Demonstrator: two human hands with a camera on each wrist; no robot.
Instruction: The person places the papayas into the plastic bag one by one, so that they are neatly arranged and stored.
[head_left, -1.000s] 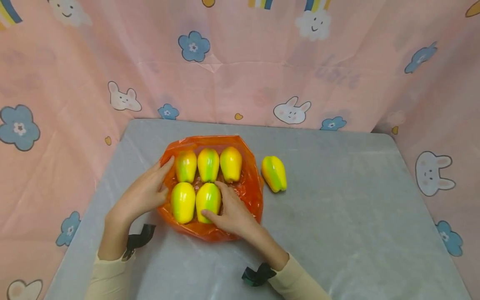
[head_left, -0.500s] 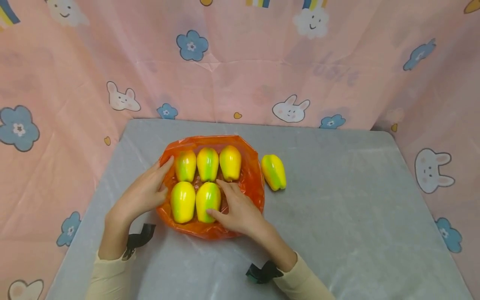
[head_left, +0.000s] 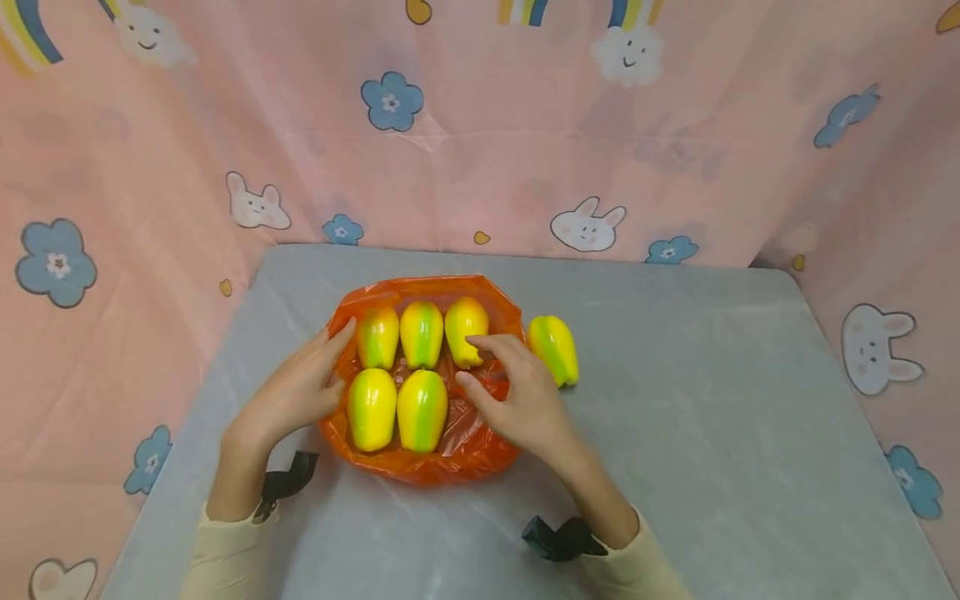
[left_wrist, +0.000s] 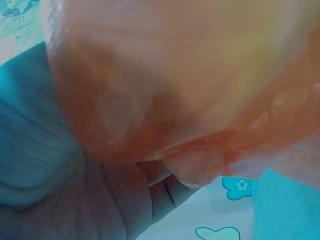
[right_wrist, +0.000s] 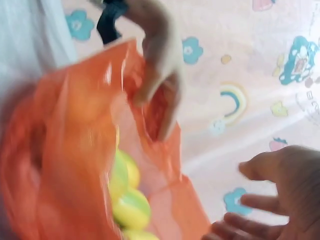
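An orange plastic bag (head_left: 480,460) stands wide-mouthed on the table. Inside lie several glossy yellow-and-green fruits (head_left: 422,410) in two rows, three at the back and two in front. My left hand (head_left: 296,392) holds the bag's left rim; the left wrist view shows its fingers (left_wrist: 125,200) against the orange plastic (left_wrist: 120,135). Above the bag's right side hovers my right hand (head_left: 525,400), fingers spread and holding nothing, near the back-right fruit (head_left: 466,325). One more fruit (head_left: 553,346) rests on the table just right of the bag, partly behind my right hand.
The grey table (head_left: 697,417) extends right of the bag to a far edge. A pink patterned cloth (head_left: 480,167) hangs behind and along both sides. Dark straps (head_left: 562,540) are on both wrists.
My right hand has left the front-right fruit and moved right and away from me, toward the bag's right rim. That fruit stays in the bag. My left hand keeps its place.
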